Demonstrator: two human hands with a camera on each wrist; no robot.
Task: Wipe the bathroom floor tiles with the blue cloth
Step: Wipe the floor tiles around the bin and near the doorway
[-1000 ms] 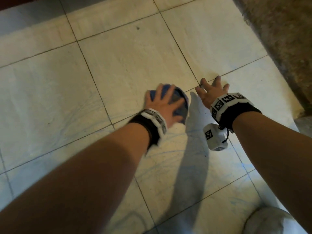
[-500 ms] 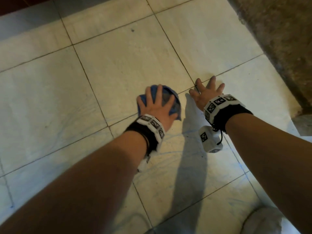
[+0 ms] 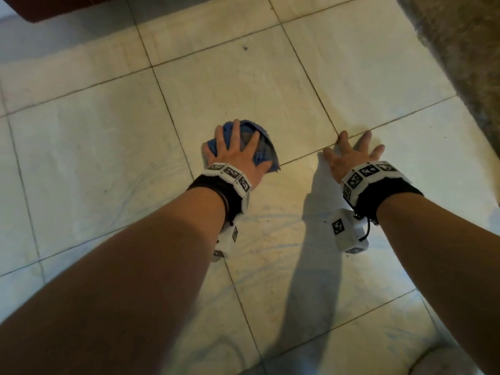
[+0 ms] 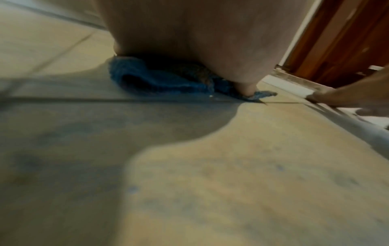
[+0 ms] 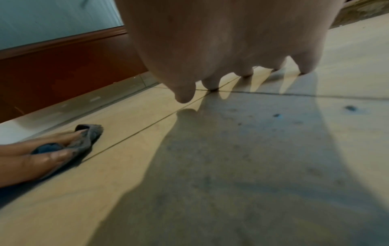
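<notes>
The blue cloth [image 3: 267,152] lies bunched on the pale floor tiles [image 3: 243,82], beside a grout line. My left hand [image 3: 238,155] presses down on it with fingers spread and straight. In the left wrist view the cloth [image 4: 157,79] bulges out from under the left hand [image 4: 189,41]. My right hand [image 3: 351,155] lies flat on the bare tile to the cloth's right, fingers splayed over a grout crossing and holding nothing. The right wrist view shows the right hand [image 5: 221,41] with fingertips on the floor. At its left the left hand [image 5: 31,159] lies on the cloth [image 5: 88,141].
A rough brown mat [image 3: 465,36] borders the tiles at the upper right. A dark red-brown wooden base [image 3: 54,9] runs along the far left. A wooden door frame [image 4: 336,41] stands beyond the cloth. A pale rounded shape [image 3: 446,358] sits at the near right. Faint bluish streaks mark the near tiles.
My left hand has slid the cloth leftward across the tile, away from the right hand. The right hand has stayed planted on the floor.
</notes>
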